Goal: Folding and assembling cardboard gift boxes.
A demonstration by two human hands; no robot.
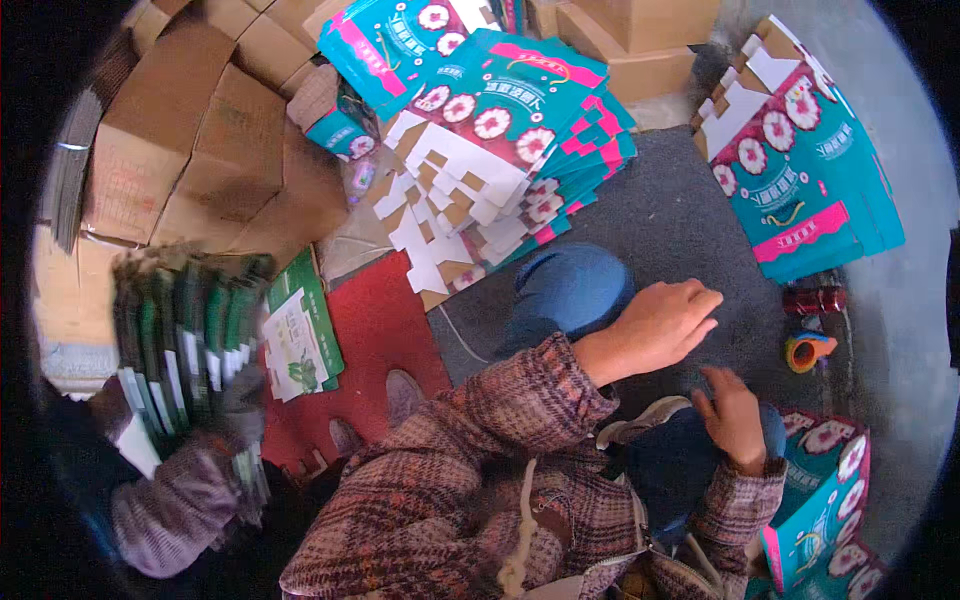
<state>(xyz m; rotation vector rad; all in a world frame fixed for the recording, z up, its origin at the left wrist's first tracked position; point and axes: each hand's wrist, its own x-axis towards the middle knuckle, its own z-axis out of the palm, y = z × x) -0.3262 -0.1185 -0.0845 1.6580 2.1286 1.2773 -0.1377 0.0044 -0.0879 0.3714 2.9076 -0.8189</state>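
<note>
My left hand hangs over my jeans-clad knee, fingers loosely bent, with a gap between thumb and fingers. Nothing shows in it. Below it, my right hand is held over my other leg, thumb and fingers apart, and looks unoccupied. Nearest the right hand are teal and pink printed cartons at the lower right. A fanned pile of flat teal cartons with white and brown flaps lies ahead of my left hand. Another stack of teal cartons stands at the far right.
An orange tape roll and a dark red shiny object lie at the right. Brown boxes are piled far left. At left a person's sleeve reaches by blurred green folded cartons. A green-white carton rests on red mat.
</note>
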